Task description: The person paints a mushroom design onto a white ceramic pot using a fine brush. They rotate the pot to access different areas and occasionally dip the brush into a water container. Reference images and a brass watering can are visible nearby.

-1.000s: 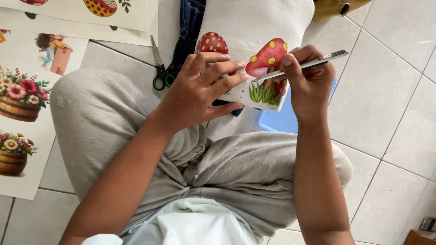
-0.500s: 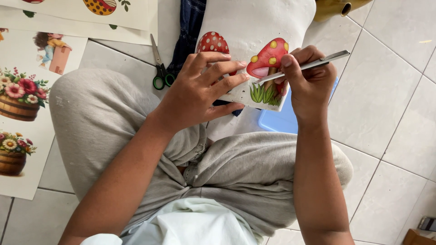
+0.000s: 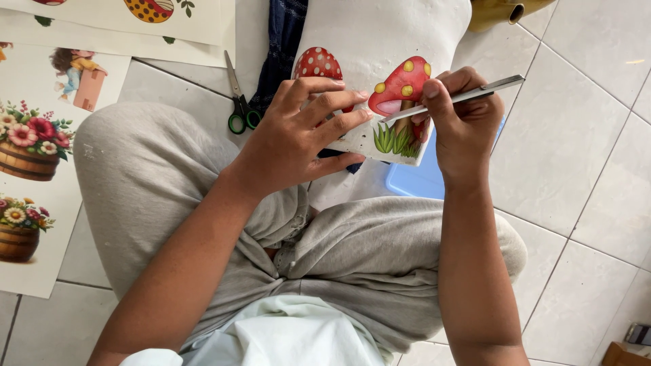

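White floor tiles (image 3: 576,156) lie under grey-trousered crossed legs (image 3: 339,251). Left hand (image 3: 298,135), fingers spread, presses the white mushroom-printed object (image 3: 380,41) at twelve o'clock; right hand (image 3: 461,122) pinches a slim metal blade (image 3: 468,96). Green-handled scissors (image 3: 239,102) lie at eleven o'clock.

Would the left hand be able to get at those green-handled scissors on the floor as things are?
Probably yes. The scissors lie in the open on the tile just beside the left hand, with nothing over them. But that hand is spread on the white mushroom-painted piece, so it would have to let go first.
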